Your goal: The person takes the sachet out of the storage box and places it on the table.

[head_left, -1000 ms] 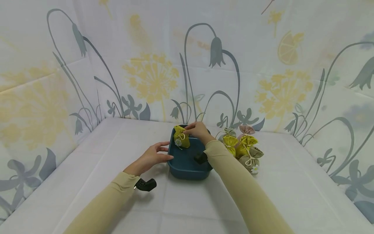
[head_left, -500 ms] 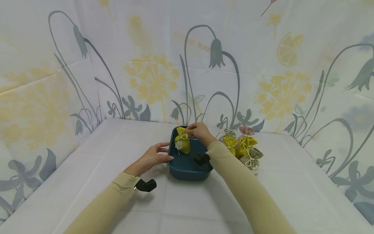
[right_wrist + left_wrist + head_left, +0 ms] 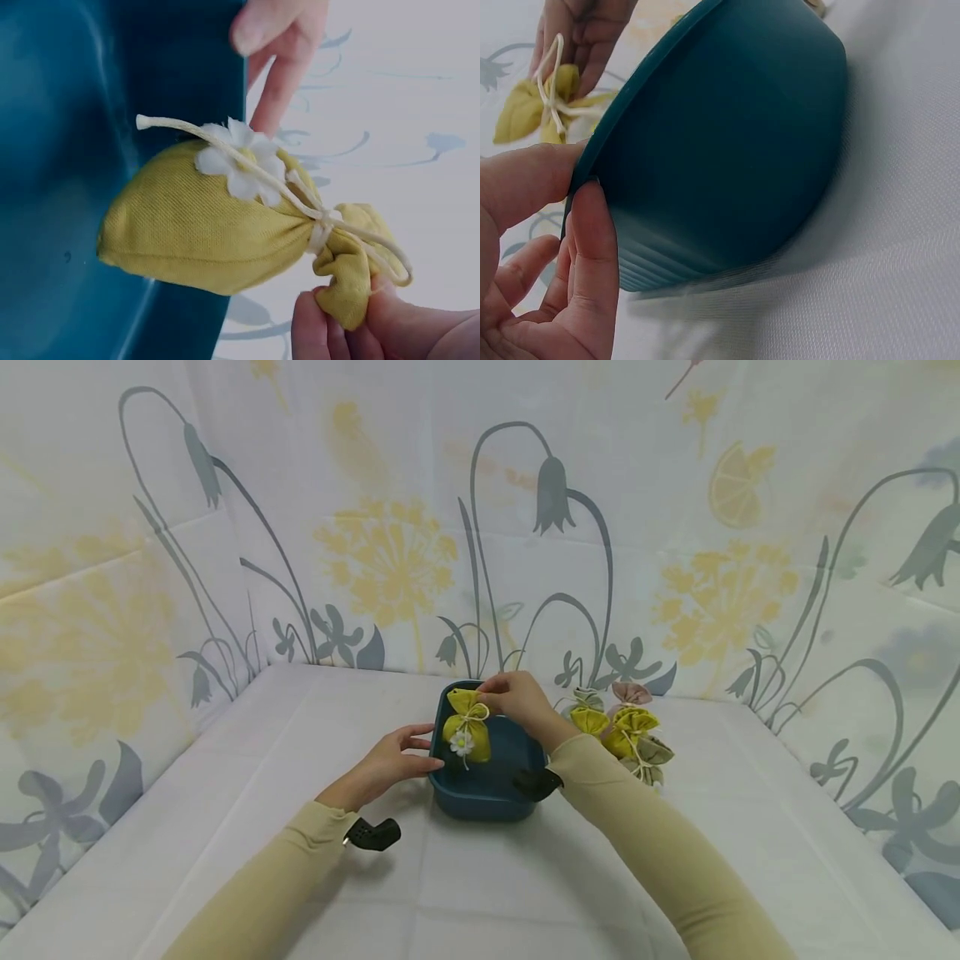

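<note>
A dark teal plastic basin (image 3: 487, 806) stands on the white cloth. My left hand (image 3: 390, 762) pinches its left rim; in the left wrist view the thumb (image 3: 525, 180) lies over the edge and a finger presses the outer wall. My right hand (image 3: 521, 702) pinches the gathered top of a yellow drawstring pouch (image 3: 474, 743), which hangs over the basin's left part. In the right wrist view a white fabric flower (image 3: 241, 161) and a cream cord (image 3: 319, 229) show on this pouch (image 3: 199, 221), whose full body tilts over the basin's inside.
Right of the basin several more pouches stand in a cluster: yellow ones (image 3: 630, 731), a pink one (image 3: 632, 693), a pale green one (image 3: 588, 699) and a beige one (image 3: 654, 752). My right forearm (image 3: 645, 827) partly covers them. A flower-printed cloth (image 3: 375, 527) rises behind.
The yellow pouch has turned in my right hand, so its flower side now faces the head camera, and it hangs slightly lower. My right forearm shifted rightward. The left hand kept its place.
</note>
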{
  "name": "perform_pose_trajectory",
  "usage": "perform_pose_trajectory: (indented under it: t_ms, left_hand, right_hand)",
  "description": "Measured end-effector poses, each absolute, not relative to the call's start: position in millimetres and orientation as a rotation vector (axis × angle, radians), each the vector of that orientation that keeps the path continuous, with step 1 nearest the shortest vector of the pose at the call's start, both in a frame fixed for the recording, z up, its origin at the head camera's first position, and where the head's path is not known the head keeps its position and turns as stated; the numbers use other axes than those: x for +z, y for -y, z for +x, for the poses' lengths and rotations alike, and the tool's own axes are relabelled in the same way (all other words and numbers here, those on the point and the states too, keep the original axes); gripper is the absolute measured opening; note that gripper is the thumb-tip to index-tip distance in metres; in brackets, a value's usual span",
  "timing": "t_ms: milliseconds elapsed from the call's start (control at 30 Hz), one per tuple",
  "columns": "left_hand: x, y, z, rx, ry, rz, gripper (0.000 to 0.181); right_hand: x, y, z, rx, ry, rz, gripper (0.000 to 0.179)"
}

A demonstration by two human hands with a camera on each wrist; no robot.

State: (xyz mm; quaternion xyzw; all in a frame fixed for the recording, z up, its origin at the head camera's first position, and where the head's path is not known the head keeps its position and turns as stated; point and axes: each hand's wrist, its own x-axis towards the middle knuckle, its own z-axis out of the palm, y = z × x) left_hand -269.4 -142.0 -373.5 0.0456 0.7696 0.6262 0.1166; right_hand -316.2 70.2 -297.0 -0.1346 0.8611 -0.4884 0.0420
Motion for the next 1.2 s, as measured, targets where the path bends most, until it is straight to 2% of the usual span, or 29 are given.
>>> perform_pose_trajectory:
  t_ms: [367, 800, 933, 1200]
  left_hand:
    - [-374, 143, -272, 1.812, -2.261, 0.145, 0.069]
    - [-375, 142, -271, 1.804, -2.281, 0.127, 0.068]
    - [-375, 142, -271, 1.813, -2.281, 0.130, 0.068]
    - [-377, 143, -271, 1.841, -2.255, 0.158, 0.069]
  right_hand:
    - [-287, -83, -281, -1.558, -2.744, -0.607, 0.013]
    - [-285, -105, -246, -1.764, -2.666, -0.639, 0.014]
    - [-286, -114, -242, -1.735, -2.715, -0.683, 0.014]
    - [-286, -140, -237, -1.733, -2.825, -0.594, 0.014]
